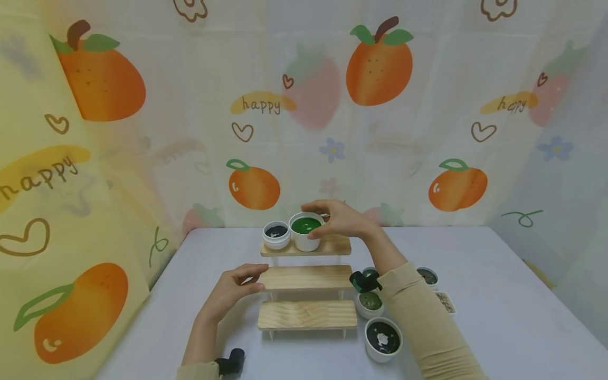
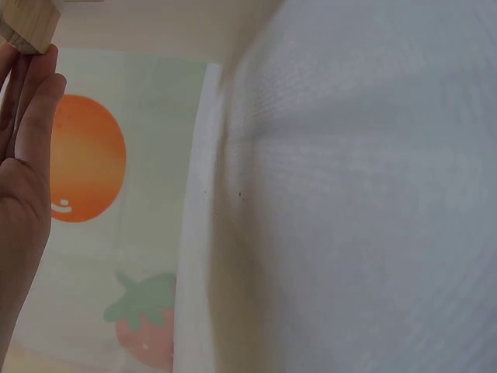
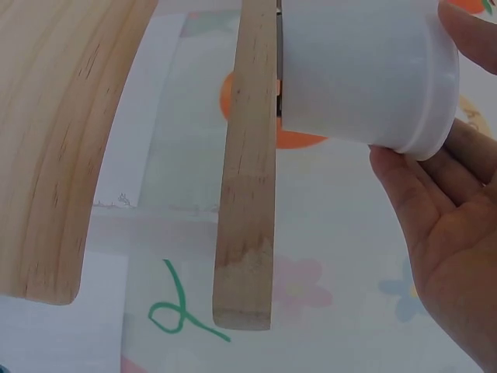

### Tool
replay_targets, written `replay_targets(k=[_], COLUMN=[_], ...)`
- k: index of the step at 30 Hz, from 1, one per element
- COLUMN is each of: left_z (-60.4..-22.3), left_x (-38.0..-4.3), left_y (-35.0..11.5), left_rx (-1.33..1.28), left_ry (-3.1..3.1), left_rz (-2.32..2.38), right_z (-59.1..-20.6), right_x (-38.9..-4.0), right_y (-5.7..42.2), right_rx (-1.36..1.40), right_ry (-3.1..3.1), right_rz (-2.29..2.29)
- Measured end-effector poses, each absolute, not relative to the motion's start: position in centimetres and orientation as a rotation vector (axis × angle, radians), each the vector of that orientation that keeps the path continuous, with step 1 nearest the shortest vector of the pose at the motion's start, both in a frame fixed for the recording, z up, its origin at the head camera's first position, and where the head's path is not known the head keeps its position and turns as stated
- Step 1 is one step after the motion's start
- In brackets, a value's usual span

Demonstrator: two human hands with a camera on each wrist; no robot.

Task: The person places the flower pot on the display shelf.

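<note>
My right hand [image 1: 344, 219] grips a white cup [image 3: 357, 74] with bright green contents [image 1: 304, 226] by its upper rim, thumb on one side and fingers on the other. The cup stands upright at the top board [image 1: 334, 245] of a three-step wooden stand; in the right wrist view only a thin gap shows between its base and the board. Beside it on that board is a smaller white cup [image 1: 276, 240] with dark contents. My left hand [image 1: 233, 290] touches the left end of the middle board [image 1: 309, 278] with extended fingers [image 2: 37, 116].
The lowest board [image 1: 307, 315] stands in front. Right of the stand are a white cup with dark contents and a pale patch [image 1: 382, 340], a green-filled cup [image 1: 369, 303], another dark cup [image 1: 427, 276] and a small tray [image 1: 445, 302], partly behind the right forearm. A fruit-print curtain [image 1: 304, 148] hangs behind.
</note>
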State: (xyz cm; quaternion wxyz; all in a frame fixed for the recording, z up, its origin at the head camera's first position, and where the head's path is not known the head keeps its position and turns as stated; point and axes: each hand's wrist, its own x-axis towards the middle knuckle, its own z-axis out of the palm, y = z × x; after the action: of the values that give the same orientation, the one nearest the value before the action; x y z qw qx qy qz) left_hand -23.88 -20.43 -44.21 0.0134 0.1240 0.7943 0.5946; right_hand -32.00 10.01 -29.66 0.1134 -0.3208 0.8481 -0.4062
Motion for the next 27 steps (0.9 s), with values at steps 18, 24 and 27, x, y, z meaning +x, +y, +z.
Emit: replay_targets(k=[18,24,27], left_z=[-44.4,-44.4,-44.5], left_x=[-23.8,-23.9,-23.9], left_y=[-20.6,-20.6,-20.6], left_rx=[0.385,0.412,0.419], left_ry=[2.489,2.477,2.477], left_rz=[1.838,1.859,1.863], right_z=[-29.8,-30.8,-31.5], right_x=[-29.6,-27.8,-26.7], right_y=[14.7,17.0,18.1], right_rx=[-0.946,-1.021,-1.017], right_ry=[2.547,2.593,2.591], right_rz=[-1.317,-1.283,-1.299])
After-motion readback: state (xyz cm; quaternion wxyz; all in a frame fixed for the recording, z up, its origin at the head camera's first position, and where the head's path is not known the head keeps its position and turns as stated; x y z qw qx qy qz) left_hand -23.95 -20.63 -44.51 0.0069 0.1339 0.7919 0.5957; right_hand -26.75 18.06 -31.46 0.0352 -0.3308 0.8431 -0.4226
